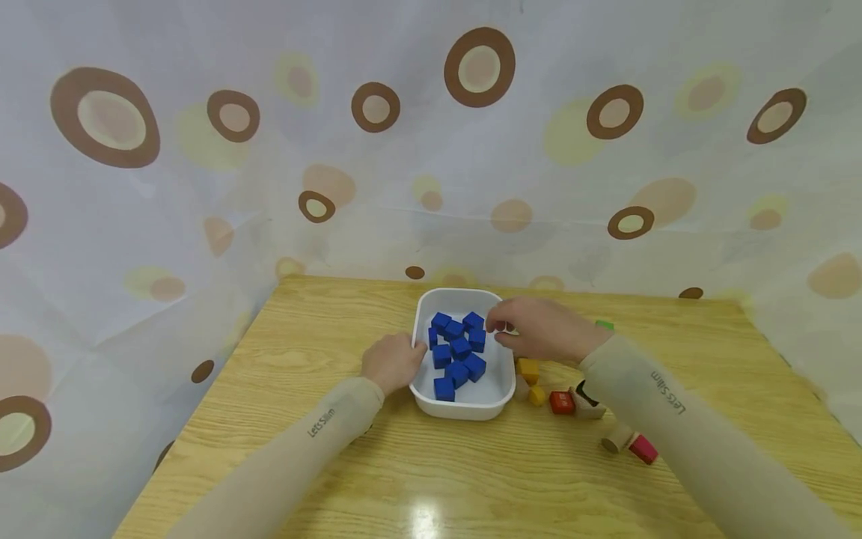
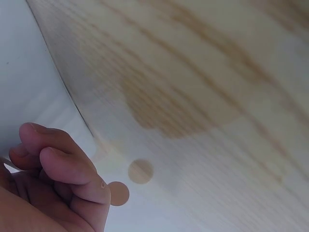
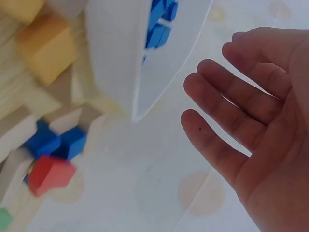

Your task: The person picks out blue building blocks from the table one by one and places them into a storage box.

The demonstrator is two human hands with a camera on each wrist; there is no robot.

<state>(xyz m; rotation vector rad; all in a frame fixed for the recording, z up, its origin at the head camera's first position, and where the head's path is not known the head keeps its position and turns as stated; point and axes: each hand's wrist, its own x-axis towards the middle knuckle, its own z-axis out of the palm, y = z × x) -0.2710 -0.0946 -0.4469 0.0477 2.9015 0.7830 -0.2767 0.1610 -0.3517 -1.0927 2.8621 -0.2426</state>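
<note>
Near the far edge of the wooden bench (image 1: 323, 479), the left hand (image 1: 393, 363) is pinching the rim of a white plastic bin (image 1: 498, 382) holding blue cubes (image 1: 460, 348) while the right hand (image 1: 542, 327), fingers parted and empty, is hovering opposite, apparently mid-loading, next likely requiring a loose blue block (image 3: 72, 143).

I can pass over the white bin's (image 1: 465, 411) near end; my left hand (image 1: 394, 361) and an orange block (image 1: 528, 371) obstruct its sides.
</note>
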